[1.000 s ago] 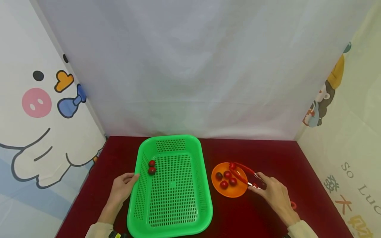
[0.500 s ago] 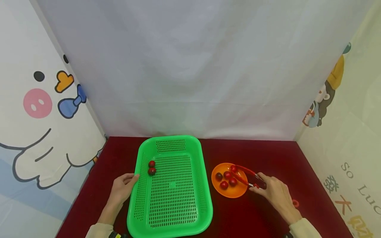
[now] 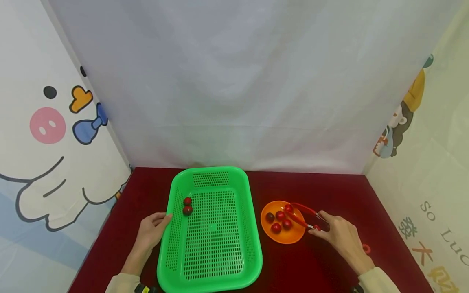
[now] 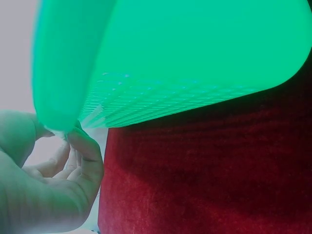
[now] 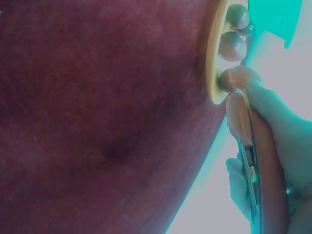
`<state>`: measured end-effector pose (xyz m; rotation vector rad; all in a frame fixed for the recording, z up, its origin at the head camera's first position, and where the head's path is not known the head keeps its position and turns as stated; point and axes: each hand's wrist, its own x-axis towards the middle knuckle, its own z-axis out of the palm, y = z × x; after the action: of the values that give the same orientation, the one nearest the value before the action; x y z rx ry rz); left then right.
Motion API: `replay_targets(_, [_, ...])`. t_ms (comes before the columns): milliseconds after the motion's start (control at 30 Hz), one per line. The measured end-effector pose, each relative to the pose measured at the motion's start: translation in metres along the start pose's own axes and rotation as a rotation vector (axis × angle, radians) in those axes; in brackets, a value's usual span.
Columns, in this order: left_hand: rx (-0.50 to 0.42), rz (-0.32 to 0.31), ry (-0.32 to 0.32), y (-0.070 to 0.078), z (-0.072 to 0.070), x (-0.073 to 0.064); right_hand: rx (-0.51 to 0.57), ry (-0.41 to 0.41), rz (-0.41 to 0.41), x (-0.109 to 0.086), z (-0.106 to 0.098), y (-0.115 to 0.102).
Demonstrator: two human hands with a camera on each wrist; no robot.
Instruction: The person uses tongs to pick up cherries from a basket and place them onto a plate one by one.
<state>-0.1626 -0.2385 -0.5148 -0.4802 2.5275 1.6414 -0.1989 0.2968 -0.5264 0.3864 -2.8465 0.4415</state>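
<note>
If twelve o'clock points to the top of the head view, the far red fruit [image 3: 288,208] lies at about one o'clock on the orange plate [image 3: 269,233], between the two arms of the red tongs [image 3: 299,221]; whether both arms touch it is too small to tell. Of the four other fruits [image 3: 276,228] on the plate, its closest neighbours sit at about six and eight o'clock from it. The tongs' long axis runs from roughly ten o'clock at the tips to four o'clock at the right hand [image 3: 342,234], which grips them with their arms narrowly parted. So the fruit is at about ten o'clock from the right hand, clearly the nearer one, and any closing of the tongs seems to turn on that line. At nine o'clock from the plate, just beside it, is the green basket [image 3: 253,252], long axis twelve to six, with two fruits [image 3: 187,210] at about ten o'clock on its floor. The left hand [image 3: 152,230] pinches its rim at nine o'clock, well apart from the plate.
</note>
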Motion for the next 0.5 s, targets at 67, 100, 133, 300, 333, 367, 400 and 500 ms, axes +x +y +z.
replay_targets(67, [0.001, 0.002, -0.002, 0.001, 0.000, 0.000, 0.006, 0.007, 0.000, 0.001, -0.003, -0.001])
replay_targets(100, [0.002, 0.002, -0.002, 0.001, 0.000, 0.001, 0.006, 0.016, -0.004, 0.001, -0.004, -0.001])
replay_targets(133, [0.002, 0.002, -0.003, 0.001, 0.000, 0.001, 0.007, 0.027, -0.010, 0.001, -0.005, -0.001])
replay_targets(300, [0.006, 0.001, -0.003, 0.002, 0.000, 0.000, 0.009, 0.080, -0.043, 0.003, -0.008, -0.004])
replay_targets(333, [0.008, 0.002, -0.002, 0.002, 0.000, 0.000, 0.008, 0.089, -0.049, 0.005, -0.009, -0.005])
replay_targets(367, [0.011, 0.002, 0.000, 0.002, 0.000, -0.001, 0.008, 0.098, -0.055, 0.006, -0.010, -0.006])
replay_targets(400, [0.013, 0.004, 0.001, 0.002, 0.001, -0.001, 0.008, 0.104, -0.061, 0.008, -0.011, -0.006])
replay_targets(500, [0.021, 0.006, 0.004, 0.001, 0.000, -0.001, 0.013, 0.124, -0.081, 0.012, -0.013, -0.010])
